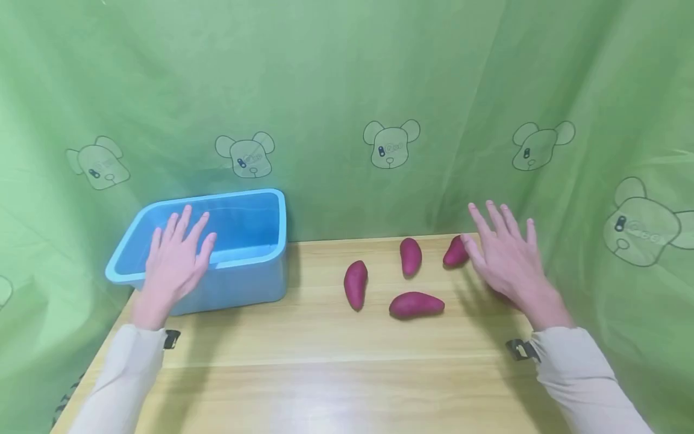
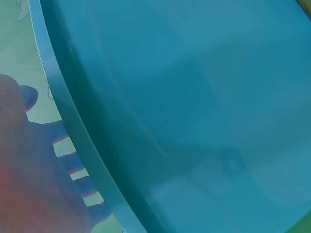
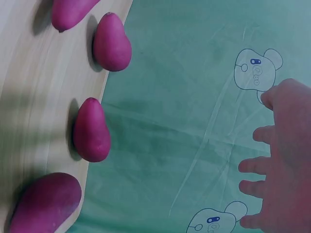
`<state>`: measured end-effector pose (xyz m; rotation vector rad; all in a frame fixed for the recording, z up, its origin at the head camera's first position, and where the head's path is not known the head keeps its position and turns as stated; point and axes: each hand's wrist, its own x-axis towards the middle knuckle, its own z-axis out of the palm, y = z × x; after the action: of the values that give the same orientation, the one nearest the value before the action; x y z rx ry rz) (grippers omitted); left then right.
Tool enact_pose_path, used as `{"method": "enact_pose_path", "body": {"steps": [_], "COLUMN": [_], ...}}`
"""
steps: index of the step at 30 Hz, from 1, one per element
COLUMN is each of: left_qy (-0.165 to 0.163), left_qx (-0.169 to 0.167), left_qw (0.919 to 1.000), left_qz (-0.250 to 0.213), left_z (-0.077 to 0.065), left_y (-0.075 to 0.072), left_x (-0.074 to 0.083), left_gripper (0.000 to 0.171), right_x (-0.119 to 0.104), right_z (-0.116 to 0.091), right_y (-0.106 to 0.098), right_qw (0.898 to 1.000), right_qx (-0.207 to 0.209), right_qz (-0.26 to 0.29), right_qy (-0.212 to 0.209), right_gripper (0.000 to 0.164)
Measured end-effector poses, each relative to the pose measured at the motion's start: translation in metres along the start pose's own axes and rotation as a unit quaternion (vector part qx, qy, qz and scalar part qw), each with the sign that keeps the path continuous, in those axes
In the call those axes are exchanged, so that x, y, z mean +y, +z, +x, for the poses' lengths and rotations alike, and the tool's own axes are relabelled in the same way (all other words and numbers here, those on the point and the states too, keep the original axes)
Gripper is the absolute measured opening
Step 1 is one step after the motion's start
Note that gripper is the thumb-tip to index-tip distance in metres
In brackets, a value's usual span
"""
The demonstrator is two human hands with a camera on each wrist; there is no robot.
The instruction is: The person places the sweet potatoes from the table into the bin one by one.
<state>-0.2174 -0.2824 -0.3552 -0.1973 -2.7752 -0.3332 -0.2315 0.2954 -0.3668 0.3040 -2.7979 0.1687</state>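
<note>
My left hand (image 1: 175, 259), its fingers spread, hovers in front of and over the near rim of a blue plastic bin (image 1: 249, 282). In the left wrist view the bin's bare inside (image 2: 194, 97) fills most of the picture, with the hand (image 2: 39, 165) at the left edge. My right hand (image 1: 509, 262) is held with fingers apart over the table's right side, holding nothing. Beneath it a purple sweet potato (image 3: 48, 204) is mostly hidden in the head view. Near its thumb lies another sweet potato (image 1: 454, 253); more lie leftward: one upright-lying (image 1: 410, 257), one crosswise (image 1: 416, 305), one slanted (image 1: 356, 285).
A light wooden table (image 1: 325, 374) carries everything. Green curtain (image 1: 336, 72) with bear-head prints hangs close behind the table and along both sides. The bin stands at the table's back left, against the curtain.
</note>
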Motion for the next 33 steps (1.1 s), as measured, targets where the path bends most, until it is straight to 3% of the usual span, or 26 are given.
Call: {"method": "enact_pose_path", "body": {"steps": [11,22,33], "left_qy": [-0.004,-0.025,-0.018], "left_qx": [0.030,0.086,0.108], "left_qw": [0.9995,0.9958,0.9940], "left_qz": [0.001,-0.016,-0.010], "left_z": [-0.012,-0.031,-0.039], "left_y": [0.010,0.031,0.048], "left_x": [0.007,0.021,0.033], "left_gripper": [0.060,0.056,0.051], "right_x": [-0.011,-0.035,-0.046], "right_z": [-0.009,-0.016,-0.026], "right_y": [0.008,0.013,0.018], "right_qw": [1.000,0.997,0.988], "right_qx": [-0.004,0.025,0.058], "right_qz": [0.016,0.074,0.138], "right_qy": [0.015,0.020,0.031], "right_gripper": [0.062,0.061,0.060]}}
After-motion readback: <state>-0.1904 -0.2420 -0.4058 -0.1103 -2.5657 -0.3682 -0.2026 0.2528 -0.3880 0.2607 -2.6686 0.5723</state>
